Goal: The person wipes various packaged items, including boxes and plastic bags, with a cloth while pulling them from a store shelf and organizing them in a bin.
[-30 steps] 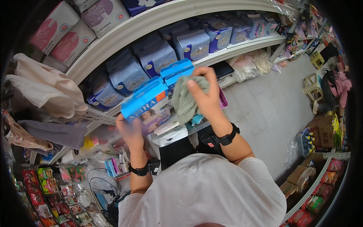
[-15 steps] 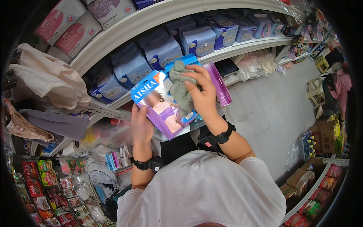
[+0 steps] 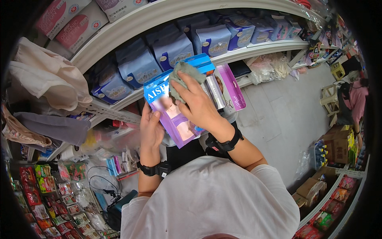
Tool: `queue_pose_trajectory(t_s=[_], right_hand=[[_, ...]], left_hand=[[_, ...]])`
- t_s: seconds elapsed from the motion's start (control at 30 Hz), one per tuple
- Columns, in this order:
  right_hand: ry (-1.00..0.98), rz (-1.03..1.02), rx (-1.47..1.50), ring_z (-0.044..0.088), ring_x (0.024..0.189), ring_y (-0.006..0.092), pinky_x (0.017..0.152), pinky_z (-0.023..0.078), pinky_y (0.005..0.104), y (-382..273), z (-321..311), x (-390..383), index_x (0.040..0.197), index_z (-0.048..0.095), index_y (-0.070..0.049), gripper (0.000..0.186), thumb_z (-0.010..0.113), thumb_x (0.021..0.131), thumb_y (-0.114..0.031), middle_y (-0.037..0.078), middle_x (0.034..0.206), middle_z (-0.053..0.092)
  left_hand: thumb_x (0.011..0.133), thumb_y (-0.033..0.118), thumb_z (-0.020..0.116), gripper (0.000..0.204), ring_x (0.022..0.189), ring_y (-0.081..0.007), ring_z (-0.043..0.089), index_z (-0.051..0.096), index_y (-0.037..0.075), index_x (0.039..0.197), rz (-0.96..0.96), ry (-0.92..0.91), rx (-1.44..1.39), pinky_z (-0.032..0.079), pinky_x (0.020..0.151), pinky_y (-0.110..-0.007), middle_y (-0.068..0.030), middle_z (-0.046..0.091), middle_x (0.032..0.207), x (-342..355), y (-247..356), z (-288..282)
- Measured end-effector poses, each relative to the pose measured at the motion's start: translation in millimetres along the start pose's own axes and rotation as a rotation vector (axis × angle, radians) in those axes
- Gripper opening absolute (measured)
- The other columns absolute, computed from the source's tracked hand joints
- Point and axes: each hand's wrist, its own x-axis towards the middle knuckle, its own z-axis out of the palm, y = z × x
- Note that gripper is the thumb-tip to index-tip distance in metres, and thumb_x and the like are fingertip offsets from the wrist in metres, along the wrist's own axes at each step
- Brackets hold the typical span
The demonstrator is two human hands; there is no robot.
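Observation:
My left hand (image 3: 151,126) grips the left edge of a flat blue, white and purple underwear box (image 3: 178,123), its thumb on the front. A grey-green cloth (image 3: 179,81) lies under the fingers of my right hand (image 3: 200,106), pressed against the upper right part of that box's front. Behind it stand more thin packages: one with a blue top (image 3: 201,60), a dark and white one (image 3: 215,91) and a purple one (image 3: 234,85) with a hang hole. Their lower ends are hidden by my right hand and forearm.
White shelves (image 3: 155,14) with rows of blue packs (image 3: 172,51) curve in front. Garments (image 3: 51,75) hang at the left, above racks of small packets (image 3: 45,187). Cardboard boxes (image 3: 312,187), blue-capped bottles (image 3: 319,153) and a plastic stool (image 3: 329,95) stand on the right.
My right hand has moved left and flattened the bunched cloth against the box front. The dark and white package behind shows more now. My left hand keeps its hold on the box edge.

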Motion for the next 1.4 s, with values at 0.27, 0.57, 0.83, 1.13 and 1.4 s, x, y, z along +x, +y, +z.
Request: queue_pose_trajectory(t_s=[0.27,0.57,0.83,1.13,1.4], right_hand=[[-0.294,-0.237,0.183,0.037,0.131,0.0392,0.105,0.036,0.0448,-27,7,-15,0.136,0.044,-0.003,0.064,0.058,0.073,-0.007,0.02,0.144,0.037],[-0.38,-0.22,0.349,0.052,0.118,0.0334,0.098,0.043,0.0406,-15,-11,-27,0.113,0.063,-0.003,0.044,0.056,0.07,0.001,0.015,0.129,0.055],[0.045,0.272,0.492,0.056,0.113,0.0207,0.094,0.045,0.0324,26,-36,-18,0.123,0.059,-0.001,0.038,0.051,0.086,-0.002,0.012,0.123,0.059],[0.151,0.355,0.977,0.05,0.12,0.0212,0.101,0.038,0.032,19,-28,-3,0.135,0.045,0.002,0.045,0.052,0.094,-0.013,0.015,0.131,0.051],[-0.075,0.11,0.401,0.027,0.14,0.0368,0.112,0.024,0.0388,9,-11,-1,0.144,0.03,0.002,0.064,0.056,0.089,-0.016,0.025,0.149,0.028]], left_hand=[[0.097,0.02,0.05,0.053,0.122,-0.0227,0.05,0.03,0.002,0.143,0.024,0.112,-0.056,0.04,0.103,-0.036,-0.0122,0.049,0.134,3,-7,-4],[0.097,0.022,0.05,0.049,0.12,-0.0238,0.051,0.036,-0.001,0.138,0.12,0.075,-0.031,0.04,0.103,-0.038,-0.0133,0.05,0.132,7,9,-16],[0.098,0.022,0.047,0.046,0.122,-0.0277,0.051,0.038,0.001,0.138,0.1,0.028,-0.088,0.041,0.103,-0.042,-0.016,0.049,0.135,4,12,-13],[0.094,0.025,0.05,0.053,0.119,-0.0331,0.054,0.036,-0.001,0.138,-0.023,-0.008,-0.163,0.044,0.101,-0.046,-0.0211,0.049,0.133,1,11,-18],[0.093,0.019,0.044,0.05,0.117,-0.0308,0.055,0.036,-0.003,0.137,0.087,0.12,-0.059,0.044,0.1,-0.042,-0.0199,0.051,0.13,5,11,1]])
